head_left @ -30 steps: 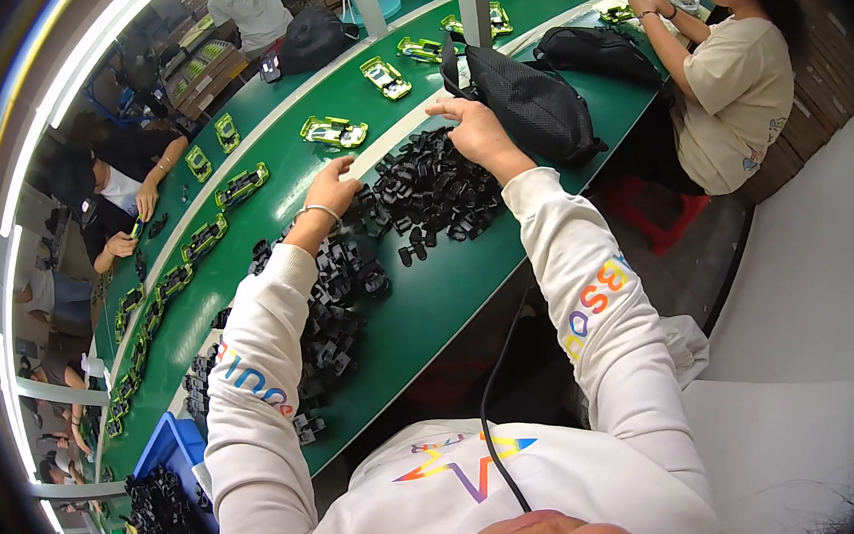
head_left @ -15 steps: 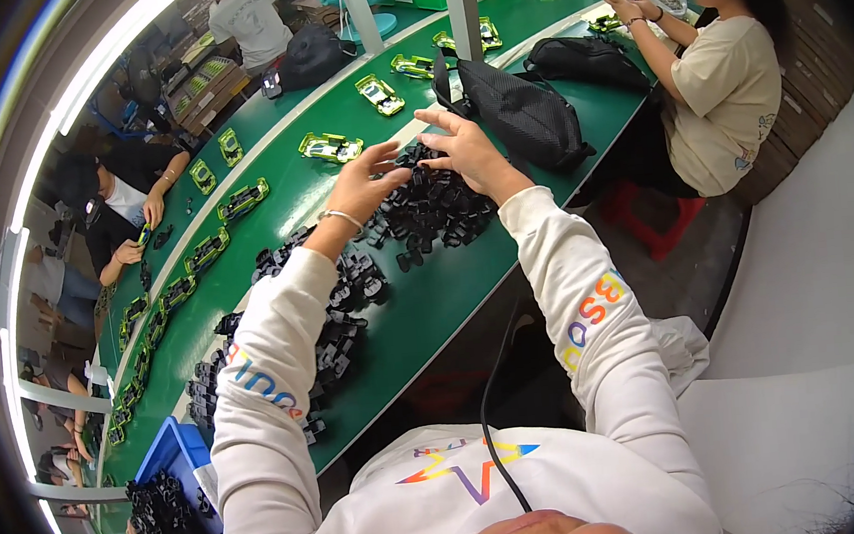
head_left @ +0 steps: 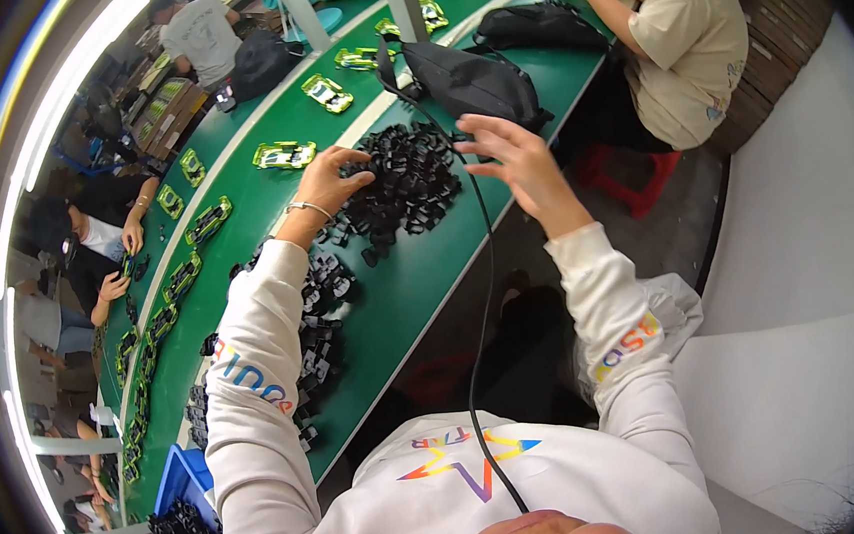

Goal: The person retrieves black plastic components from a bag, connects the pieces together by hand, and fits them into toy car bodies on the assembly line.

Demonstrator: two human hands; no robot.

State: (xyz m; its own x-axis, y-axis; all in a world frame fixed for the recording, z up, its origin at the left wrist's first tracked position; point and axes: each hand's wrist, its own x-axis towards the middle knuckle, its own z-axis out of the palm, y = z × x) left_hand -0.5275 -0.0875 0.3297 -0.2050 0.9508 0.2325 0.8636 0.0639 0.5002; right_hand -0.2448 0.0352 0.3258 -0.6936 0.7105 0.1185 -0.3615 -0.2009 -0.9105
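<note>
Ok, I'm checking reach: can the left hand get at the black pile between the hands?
Probably yes: the left hand appears at the edge of the black pile, with nothing visible between them.

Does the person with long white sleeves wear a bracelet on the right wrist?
No, the bracelet is just behind the left hand, while the right hand has none.

Wearer's two hands (head_left: pixel 326 183) (head_left: pixel 528 169), two nearside bags (head_left: pixel 473 81) (head_left: pixel 541 29)

Single head view, left fisheye of worn pair, looks down from above white sweatshirt (head_left: pixel 582 456); left hand (head_left: pixel 328 186), right hand (head_left: pixel 528 171) near, green table (head_left: pixel 399 299) bending toward rim.
</note>
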